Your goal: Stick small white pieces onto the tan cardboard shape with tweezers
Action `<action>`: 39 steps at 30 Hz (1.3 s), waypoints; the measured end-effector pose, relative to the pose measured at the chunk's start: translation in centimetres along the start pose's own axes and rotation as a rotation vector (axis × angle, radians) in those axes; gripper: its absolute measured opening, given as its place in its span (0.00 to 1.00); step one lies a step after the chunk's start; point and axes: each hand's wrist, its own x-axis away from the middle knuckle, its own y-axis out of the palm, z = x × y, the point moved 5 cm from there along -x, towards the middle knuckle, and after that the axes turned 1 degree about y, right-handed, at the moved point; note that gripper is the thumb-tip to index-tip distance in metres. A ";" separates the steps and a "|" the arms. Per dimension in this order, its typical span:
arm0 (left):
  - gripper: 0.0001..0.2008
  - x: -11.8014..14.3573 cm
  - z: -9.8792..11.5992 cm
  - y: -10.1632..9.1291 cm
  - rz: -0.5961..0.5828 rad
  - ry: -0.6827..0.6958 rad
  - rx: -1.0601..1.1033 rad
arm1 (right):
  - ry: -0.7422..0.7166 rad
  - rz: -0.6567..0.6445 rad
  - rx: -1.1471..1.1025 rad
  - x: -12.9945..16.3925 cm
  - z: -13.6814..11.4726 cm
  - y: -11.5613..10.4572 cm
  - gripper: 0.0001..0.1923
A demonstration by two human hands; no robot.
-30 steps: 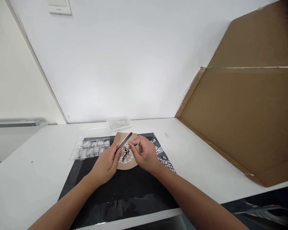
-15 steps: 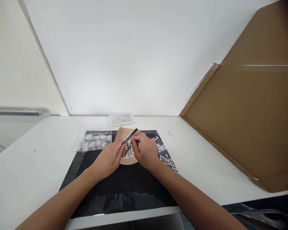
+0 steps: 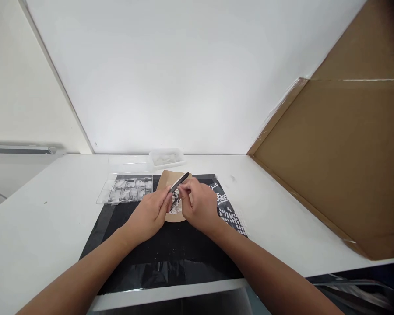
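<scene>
Here, at a white bench [image 3: 282, 205], a person's two bare hands meet over a small brown card [image 3: 169, 178] heaped with pale, clear nail tips [image 3: 175, 208]. The left hand [image 3: 150, 215] pinches a slim dark tool [image 3: 179, 182], apparently tweezers, between thumb and forefinger, angling it up and away so its upper end rises above the knuckles. The right hand [image 3: 198, 204] curls its fingers inward toward the tool's lower end, seemingly closed on something very small, though what it grips cannot be made out. The two hands sit just beside each other, likely so each steadies the other for fine work.

The card lies on a black mat [image 3: 170, 258], a dark ground that probably makes the pale pieces easier to see. A clear compartmented tray [image 3: 124, 190] holding more tips rests at the mat's far left corner, near the left hand. A shallow clear tub [image 3: 166, 158] stands behind the card, against the wall. A sheet of small white pieces [image 3: 228, 213] lies on the mat's right edge, just beside the right wrist. A large cardboard sheet [image 3: 341, 153] leans at the right, well apart.
</scene>
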 end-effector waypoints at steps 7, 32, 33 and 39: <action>0.14 0.0 0.1 0.1 0.046 -0.005 -0.053 | -0.014 -0.006 0.030 0.0 -0.2 0.5 0.06; 0.14 0.2 -0.1 0.3 0.115 -0.008 -0.084 | 0.043 -0.038 -0.143 -1.3 -0.2 0.4 0.10; 0.14 0.2 -0.2 0.3 0.118 -0.013 -0.085 | 0.052 -0.024 -0.137 -1.3 -0.1 0.3 0.10; 0.14 0.2 -0.3 0.5 0.121 0.009 -0.108 | 0.062 -0.038 -0.124 -1.1 0.0 0.4 0.10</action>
